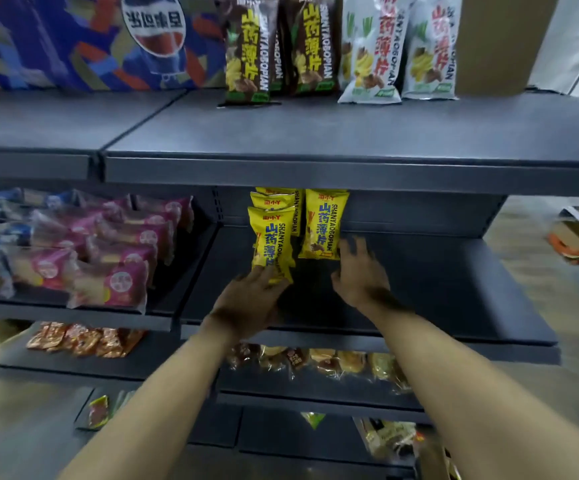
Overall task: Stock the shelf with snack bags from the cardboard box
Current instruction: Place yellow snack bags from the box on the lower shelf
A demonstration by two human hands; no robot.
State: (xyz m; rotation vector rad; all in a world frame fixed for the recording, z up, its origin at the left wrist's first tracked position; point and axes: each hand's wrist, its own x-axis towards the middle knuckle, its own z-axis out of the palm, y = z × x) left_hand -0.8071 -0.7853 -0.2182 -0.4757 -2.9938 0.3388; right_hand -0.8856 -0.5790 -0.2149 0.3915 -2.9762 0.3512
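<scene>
Left hand [250,299] touching upright yellow snack bag [270,244]; right hand [360,275] spread.

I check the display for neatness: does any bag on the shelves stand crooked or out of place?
Yes. The front yellow snack bag leans sideways against the left hand, unlike the upright yellow bag beside it.

yellow snack bags [270,242] | dark grey shelf [437,289] | pink packets [122,271]

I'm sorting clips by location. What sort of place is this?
Most likely a small shop or supermarket aisle. Dark metal shelving runs in tiers, rows of yellow snack bags face outward, and the left hand sets another bag in line.
</scene>
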